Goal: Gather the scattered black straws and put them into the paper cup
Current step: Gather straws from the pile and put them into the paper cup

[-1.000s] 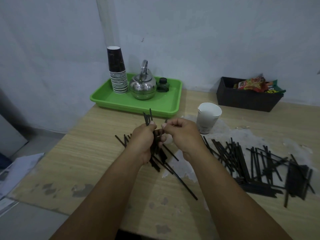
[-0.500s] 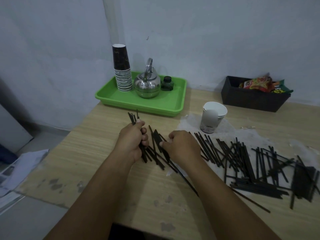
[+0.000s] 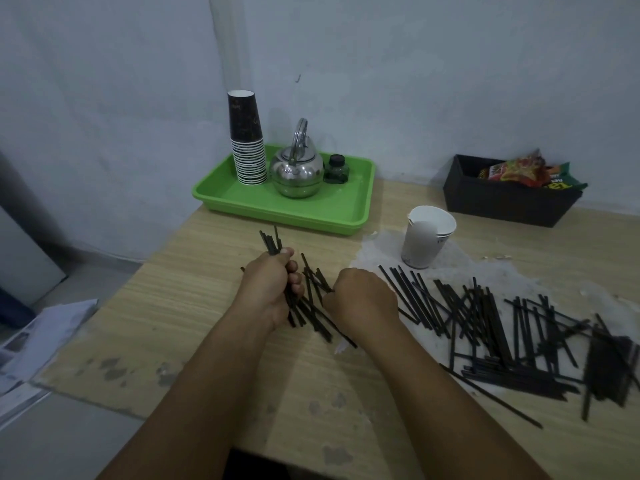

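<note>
Since a second ago both hands have come down from mid-air to the bench, and the right one has let go of the shared bundle and dropped lower. At the far left, papers (image 3: 41, 341) are lying off the bench's left edge. The left hand (image 3: 273, 289) is curling tight around a bundle of black straws (image 3: 272, 242), thumb on top, the tips fanning out above the fist toward the far edge and the lower ends sticking out below the palm onto the wood. Just beside it, the right hand (image 3: 360, 303) is sitting knuckles-up on the bench (image 3: 156, 323), fingers curled under over loose straws between the hands (image 3: 313, 306); whether it is pinching one I cannot tell. Along the far edge, a green tray (image 3: 311, 213) is carrying a stack of dark cups (image 3: 246, 140), a steel kettle (image 3: 296, 171) and a small dark jar (image 3: 336, 169). Moving right, the white paper cup (image 3: 427, 240) is standing upright, its rim dented, with no straw showing above it. Toward the right edge, the scattered straws (image 3: 502, 327) are sprawling in a thin, matte, criss-crossed heap. A black box (image 3: 502, 199) with snack packets is sitting at the far right corner.
</note>
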### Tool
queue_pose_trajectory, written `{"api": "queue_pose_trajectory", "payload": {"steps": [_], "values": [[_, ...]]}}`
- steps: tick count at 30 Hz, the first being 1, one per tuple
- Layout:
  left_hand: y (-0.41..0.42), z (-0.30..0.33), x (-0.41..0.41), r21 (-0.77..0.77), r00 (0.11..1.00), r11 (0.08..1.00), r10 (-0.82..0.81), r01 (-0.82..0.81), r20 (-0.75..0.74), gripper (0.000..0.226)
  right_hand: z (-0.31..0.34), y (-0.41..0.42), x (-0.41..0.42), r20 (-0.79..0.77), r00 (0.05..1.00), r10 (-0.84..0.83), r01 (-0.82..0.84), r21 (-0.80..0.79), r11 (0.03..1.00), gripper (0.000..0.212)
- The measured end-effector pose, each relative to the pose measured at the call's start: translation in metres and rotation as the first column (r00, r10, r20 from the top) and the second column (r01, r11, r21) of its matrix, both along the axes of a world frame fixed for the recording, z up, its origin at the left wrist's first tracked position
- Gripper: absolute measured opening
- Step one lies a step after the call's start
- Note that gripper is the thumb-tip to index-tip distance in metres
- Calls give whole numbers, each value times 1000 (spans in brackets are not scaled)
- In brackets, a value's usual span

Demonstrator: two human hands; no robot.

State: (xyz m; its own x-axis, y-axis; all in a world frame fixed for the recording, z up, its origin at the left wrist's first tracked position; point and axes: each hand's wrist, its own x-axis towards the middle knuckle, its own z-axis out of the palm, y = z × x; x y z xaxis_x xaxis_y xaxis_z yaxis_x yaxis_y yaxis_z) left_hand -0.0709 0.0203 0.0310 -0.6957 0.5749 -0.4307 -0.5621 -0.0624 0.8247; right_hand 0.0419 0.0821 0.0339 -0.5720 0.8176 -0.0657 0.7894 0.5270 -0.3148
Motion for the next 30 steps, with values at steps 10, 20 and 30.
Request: {"api": "queue_pose_trajectory", "payload": {"steps": [10, 20, 30], "values": [[5, -3, 5, 14, 1000, 1000, 1, 0, -16, 11, -3, 5, 12, -283, 959, 11, -8, 13, 1000, 17], [10, -3, 8, 24, 975, 991, -128, 135, -182, 54, 6, 1, 16, -623, 781, -42, -223, -341, 913, 11], [11, 6, 4, 29, 991, 999, 48, -44, -127, 40, 4, 10, 15, -644, 755, -125, -128, -330, 935, 33]]}}
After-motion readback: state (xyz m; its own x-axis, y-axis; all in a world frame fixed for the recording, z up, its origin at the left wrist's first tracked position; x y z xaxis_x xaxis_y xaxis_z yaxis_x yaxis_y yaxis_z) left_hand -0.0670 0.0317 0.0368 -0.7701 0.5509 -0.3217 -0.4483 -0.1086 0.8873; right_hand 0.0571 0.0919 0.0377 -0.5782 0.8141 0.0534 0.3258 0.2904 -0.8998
